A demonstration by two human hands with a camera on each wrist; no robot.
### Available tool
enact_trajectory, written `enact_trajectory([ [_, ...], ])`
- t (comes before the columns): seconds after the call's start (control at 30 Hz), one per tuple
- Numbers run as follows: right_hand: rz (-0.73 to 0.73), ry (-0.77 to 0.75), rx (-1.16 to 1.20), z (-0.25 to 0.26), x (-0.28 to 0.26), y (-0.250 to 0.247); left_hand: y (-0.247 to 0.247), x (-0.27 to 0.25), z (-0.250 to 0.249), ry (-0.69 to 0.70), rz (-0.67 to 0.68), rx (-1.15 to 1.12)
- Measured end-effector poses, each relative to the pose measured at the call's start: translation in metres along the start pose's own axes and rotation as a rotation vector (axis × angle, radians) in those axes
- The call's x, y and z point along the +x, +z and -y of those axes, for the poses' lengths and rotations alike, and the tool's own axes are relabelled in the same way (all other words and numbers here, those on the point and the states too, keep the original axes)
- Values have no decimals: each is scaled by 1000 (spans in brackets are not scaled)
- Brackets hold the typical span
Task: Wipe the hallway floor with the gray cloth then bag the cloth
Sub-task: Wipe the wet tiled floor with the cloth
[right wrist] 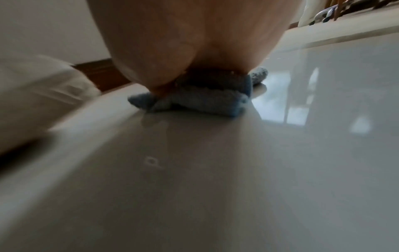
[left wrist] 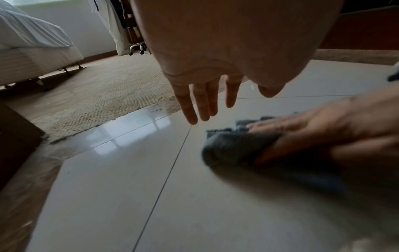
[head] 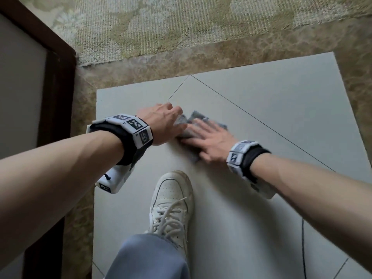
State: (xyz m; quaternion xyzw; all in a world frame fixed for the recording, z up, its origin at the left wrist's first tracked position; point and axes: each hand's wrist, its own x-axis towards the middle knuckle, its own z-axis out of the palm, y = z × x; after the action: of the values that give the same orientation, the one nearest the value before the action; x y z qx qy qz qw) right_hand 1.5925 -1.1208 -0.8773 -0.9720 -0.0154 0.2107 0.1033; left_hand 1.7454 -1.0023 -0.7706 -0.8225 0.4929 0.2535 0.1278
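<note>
A gray cloth [head: 196,119] lies bunched on the pale glossy floor tiles [head: 271,105] in the head view. My right hand [head: 209,137] presses flat on it with fingers spread. In the left wrist view the same gray cloth [left wrist: 233,148] shows under the right hand [left wrist: 323,136], blurred. My left hand [head: 165,123] hovers just left of the cloth, above the tiles, and its straight fingers [left wrist: 202,105] hold nothing. The right wrist view shows the cloth [right wrist: 202,100] squashed beneath my palm. No bag is in view.
My white sneaker [head: 173,200] and blue trouser leg stand on the tiles just below the hands. A beige patterned rug [head: 181,23] lies beyond a marble border strip. A dark wooden door frame [head: 54,97] runs along the left. A bed [left wrist: 32,51] stands farther off.
</note>
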Motion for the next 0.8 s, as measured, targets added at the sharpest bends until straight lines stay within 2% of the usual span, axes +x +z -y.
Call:
enact_trajectory([
  [0.07, -51, 166, 37, -38, -8, -4, 6, -9, 10, -27, 5, -2],
  [0.2, -240, 716, 231, -94, -16, -15, 18, -31, 37, -103, 31, -7],
  [0.3, -335, 998, 374, -75, 19, -27, 25, -50, 52, -162, 29, -9],
  [0.37, -343, 1008, 409, -41, 55, -35, 32, -64, 64, -211, 41, -34],
  [0.43, -323, 875, 365, -5, 81, -40, 40, -74, 70, -238, 52, -49],
  [0.5, -240, 626, 305, 36, 105, -46, 48, -83, 77, -270, 51, -68],
  [0.67, 153, -89, 114, 131, 142, -58, 59, -101, 99, -355, -6, -111],
  [0.8, 258, -432, -130, 166, 139, -50, 66, -114, 114, -408, -10, -151],
])
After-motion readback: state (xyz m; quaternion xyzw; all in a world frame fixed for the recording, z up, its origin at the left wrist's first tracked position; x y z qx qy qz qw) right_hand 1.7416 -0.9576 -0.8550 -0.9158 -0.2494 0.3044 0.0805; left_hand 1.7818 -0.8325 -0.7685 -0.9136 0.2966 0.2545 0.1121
